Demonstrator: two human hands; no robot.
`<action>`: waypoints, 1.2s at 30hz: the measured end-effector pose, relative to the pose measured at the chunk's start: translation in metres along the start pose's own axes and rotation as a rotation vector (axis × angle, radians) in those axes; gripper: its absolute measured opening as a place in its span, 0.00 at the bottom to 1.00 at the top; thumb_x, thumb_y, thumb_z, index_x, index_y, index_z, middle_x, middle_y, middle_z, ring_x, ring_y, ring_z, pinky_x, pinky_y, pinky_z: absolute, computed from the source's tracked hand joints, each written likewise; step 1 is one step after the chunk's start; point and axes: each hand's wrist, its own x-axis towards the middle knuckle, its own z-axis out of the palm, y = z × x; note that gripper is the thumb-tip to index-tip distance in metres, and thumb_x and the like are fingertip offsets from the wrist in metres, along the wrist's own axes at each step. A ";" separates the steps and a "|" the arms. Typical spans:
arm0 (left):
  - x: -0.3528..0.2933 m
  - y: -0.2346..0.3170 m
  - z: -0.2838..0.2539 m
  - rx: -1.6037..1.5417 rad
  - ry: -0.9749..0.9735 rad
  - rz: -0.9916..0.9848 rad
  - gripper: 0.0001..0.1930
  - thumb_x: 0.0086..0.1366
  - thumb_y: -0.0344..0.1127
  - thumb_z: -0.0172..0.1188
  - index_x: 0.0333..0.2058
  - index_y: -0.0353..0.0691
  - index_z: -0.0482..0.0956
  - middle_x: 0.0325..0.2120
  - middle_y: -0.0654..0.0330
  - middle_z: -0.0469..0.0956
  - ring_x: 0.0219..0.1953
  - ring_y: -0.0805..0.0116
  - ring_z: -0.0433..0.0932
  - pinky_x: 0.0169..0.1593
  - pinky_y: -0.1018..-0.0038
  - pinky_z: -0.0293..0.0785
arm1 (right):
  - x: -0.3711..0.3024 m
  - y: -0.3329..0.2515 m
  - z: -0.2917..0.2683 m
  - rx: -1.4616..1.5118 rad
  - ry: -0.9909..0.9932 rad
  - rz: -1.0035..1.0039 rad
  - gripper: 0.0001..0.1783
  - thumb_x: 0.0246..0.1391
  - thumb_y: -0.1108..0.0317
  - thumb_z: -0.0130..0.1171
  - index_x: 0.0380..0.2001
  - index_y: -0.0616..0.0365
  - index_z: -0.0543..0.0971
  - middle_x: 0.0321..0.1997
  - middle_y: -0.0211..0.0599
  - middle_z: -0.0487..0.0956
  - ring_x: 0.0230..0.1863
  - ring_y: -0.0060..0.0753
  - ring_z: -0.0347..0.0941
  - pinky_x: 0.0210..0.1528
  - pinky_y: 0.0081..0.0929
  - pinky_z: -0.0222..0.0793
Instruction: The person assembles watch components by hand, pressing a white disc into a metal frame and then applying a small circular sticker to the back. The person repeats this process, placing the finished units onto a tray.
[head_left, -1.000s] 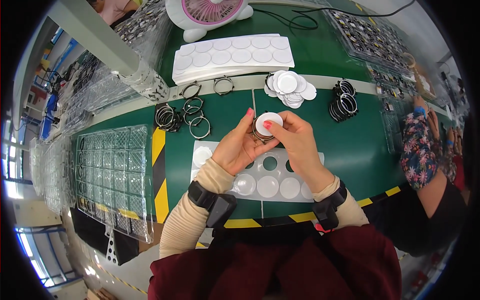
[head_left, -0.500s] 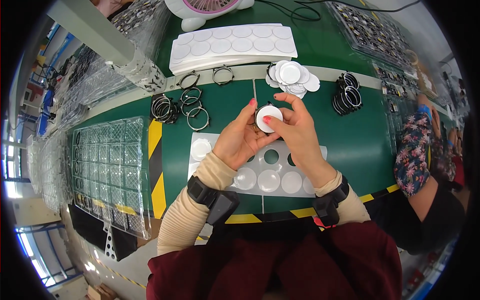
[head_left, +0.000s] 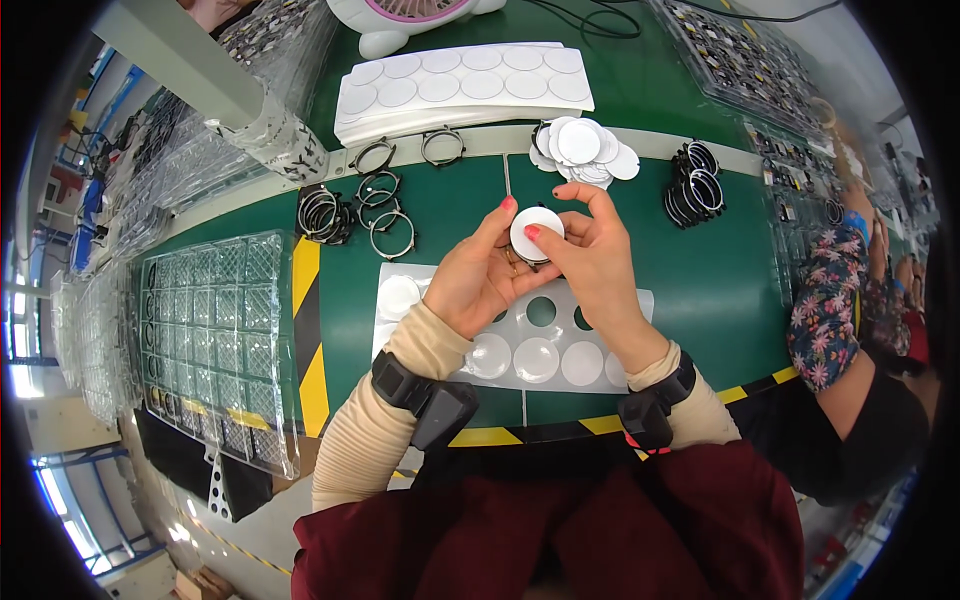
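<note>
1. The translucent sheet [head_left: 512, 331], with white circles and round holes, lies on the table.
2. The left hand [head_left: 472, 285], over the sheet's far edge, is partly curled; its thumb and fingers hold a dark ring.
3. The right hand [head_left: 602, 275], also above the sheet, is loosely bent. One second ago its index finger was low near the disc; now it is raised and arched. The thumb presses the disc; whether other fingers grip it, I cannot tell.
4. The dark ring [head_left: 536, 264], just beyond the sheet, shows a thin edge.
5. The white disc [head_left: 540, 216], smooth and round, now covers the ring squarely; one second ago it sat off-centre.
</note>
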 end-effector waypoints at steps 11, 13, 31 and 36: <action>0.000 0.000 -0.001 -0.013 0.010 -0.011 0.18 0.65 0.46 0.46 0.42 0.35 0.68 0.39 0.55 0.72 0.41 0.66 0.75 0.47 0.68 0.74 | 0.000 0.002 -0.001 0.016 -0.016 0.022 0.20 0.46 0.78 0.56 0.43 0.62 0.63 0.30 0.39 0.76 0.30 0.19 0.72 0.28 0.14 0.69; -0.001 0.000 0.000 -0.012 0.014 -0.013 0.18 0.65 0.46 0.46 0.42 0.35 0.68 0.38 0.55 0.73 0.41 0.66 0.75 0.47 0.69 0.74 | 0.000 0.002 -0.001 0.021 -0.019 0.029 0.19 0.46 0.78 0.56 0.43 0.62 0.64 0.30 0.39 0.76 0.30 0.19 0.72 0.28 0.14 0.69; -0.001 0.001 0.000 -0.014 0.009 -0.041 0.17 0.65 0.45 0.47 0.41 0.35 0.69 0.37 0.56 0.73 0.39 0.67 0.75 0.47 0.68 0.74 | 0.001 0.005 -0.004 -0.061 -0.031 0.040 0.16 0.48 0.79 0.56 0.40 0.59 0.65 0.32 0.38 0.77 0.32 0.20 0.73 0.29 0.14 0.70; 0.000 0.001 -0.004 -0.031 0.006 -0.036 0.16 0.64 0.45 0.48 0.40 0.36 0.69 0.37 0.56 0.73 0.39 0.66 0.75 0.48 0.67 0.73 | 0.005 0.007 -0.001 -0.090 -0.001 0.074 0.16 0.49 0.77 0.55 0.43 0.60 0.66 0.30 0.33 0.76 0.32 0.18 0.72 0.30 0.14 0.69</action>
